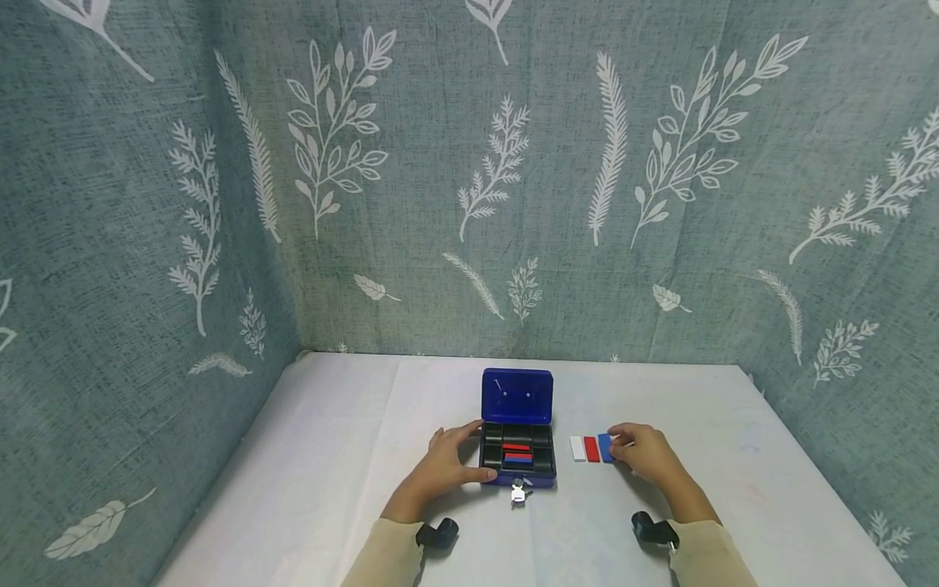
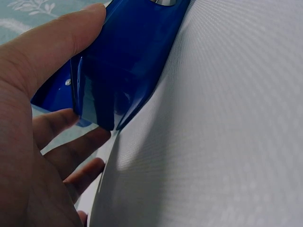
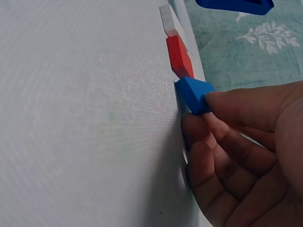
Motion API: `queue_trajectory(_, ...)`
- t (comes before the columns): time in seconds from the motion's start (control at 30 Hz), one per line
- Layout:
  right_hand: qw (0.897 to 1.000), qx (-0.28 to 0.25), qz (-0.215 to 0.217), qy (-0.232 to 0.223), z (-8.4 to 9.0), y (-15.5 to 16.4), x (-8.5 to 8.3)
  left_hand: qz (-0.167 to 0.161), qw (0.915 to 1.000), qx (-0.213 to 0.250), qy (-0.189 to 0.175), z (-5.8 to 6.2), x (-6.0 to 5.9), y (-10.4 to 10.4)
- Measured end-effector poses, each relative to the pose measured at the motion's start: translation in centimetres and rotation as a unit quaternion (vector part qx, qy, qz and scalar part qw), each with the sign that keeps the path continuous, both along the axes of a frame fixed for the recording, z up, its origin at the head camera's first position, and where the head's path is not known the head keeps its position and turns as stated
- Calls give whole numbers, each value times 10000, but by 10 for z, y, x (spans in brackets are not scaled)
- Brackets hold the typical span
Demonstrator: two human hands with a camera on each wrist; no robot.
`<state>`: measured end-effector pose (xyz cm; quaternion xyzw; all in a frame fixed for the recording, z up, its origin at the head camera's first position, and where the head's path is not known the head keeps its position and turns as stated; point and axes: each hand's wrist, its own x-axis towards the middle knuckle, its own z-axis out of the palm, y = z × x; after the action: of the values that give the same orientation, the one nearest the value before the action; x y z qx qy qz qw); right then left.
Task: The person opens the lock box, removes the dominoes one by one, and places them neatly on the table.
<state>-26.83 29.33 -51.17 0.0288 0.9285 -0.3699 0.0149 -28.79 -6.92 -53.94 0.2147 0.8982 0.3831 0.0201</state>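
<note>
A blue metal cash box (image 1: 517, 481) stands on the table with its lid (image 1: 517, 395) raised. Inside it is a black tray (image 1: 492, 461) with compartments. Red pieces (image 1: 516, 447) and a blue-edged piece (image 1: 517, 461) lie in its middle compartments. My left hand (image 1: 447, 466) holds the box by its left side, thumb at the front corner and fingers towards the back. To the right of the box, my right hand (image 1: 647, 453) pinches a blue rectangular block (image 3: 193, 94) between thumb and fingers. Beside that block lie a red block (image 3: 179, 56) and a white block (image 3: 171, 21), in a row.
Keys (image 1: 518, 493) hang at the front of the box. A white cloth (image 1: 330, 424) covers the table. Green curtains (image 1: 440, 163) with white leaf prints rise behind it and at both sides. Dark wrist devices (image 1: 438, 534) sit at both sleeves.
</note>
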Motion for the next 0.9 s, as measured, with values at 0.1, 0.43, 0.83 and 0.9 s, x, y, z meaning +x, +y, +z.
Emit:
queue_trajectory(0.1, 10000, 46, -5, -46, 1, 0, 1, -11, 10000, -15, -4, 0, 0, 0)
queue_trajectory(0.43, 9998, 59, -38, -197, 4, -2, 0, 30, 10000, -56, -27, 1, 1, 0)
queue_trajectory(0.83, 9996, 245, 70, -139, 1, -3, -5, 66, 9999, -54, -95, 1, 1, 1)
queue_trajectory(0.9, 9993, 332, 142, -94, 1, -2, -6, 31, 10000, -50, -74, 0, 1, 1)
